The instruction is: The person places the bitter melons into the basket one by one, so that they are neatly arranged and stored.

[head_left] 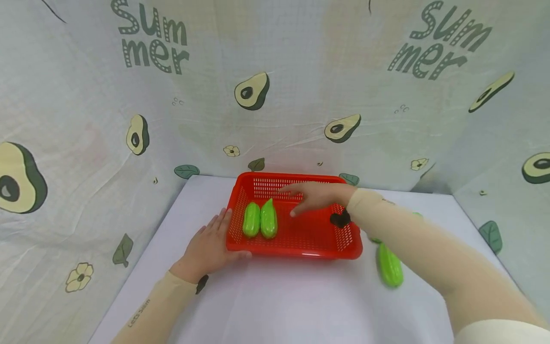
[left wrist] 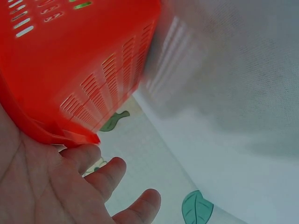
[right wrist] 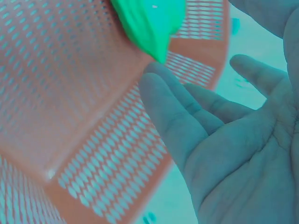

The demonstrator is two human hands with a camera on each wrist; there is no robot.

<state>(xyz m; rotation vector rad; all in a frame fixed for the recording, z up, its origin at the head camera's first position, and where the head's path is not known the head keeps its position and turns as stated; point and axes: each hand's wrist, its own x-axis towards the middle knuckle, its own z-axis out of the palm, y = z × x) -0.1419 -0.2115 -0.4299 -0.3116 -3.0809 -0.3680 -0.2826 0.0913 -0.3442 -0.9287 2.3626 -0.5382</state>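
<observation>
Cloth (head_left: 296,57) reading "Summer" backs the red basket (head_left: 301,251), left hand (head_left: 207,249) flat against it, empty right hand (head_left: 315,195) loosely spread.

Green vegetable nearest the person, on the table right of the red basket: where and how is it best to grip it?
The green vegetable is probably best gripped round its plump middle, the right hand coming from above, thumb and fingers on its long sides. It lies roughly lengthwise toward the person, and the gap beside the red basket should leave thumb room.
</observation>
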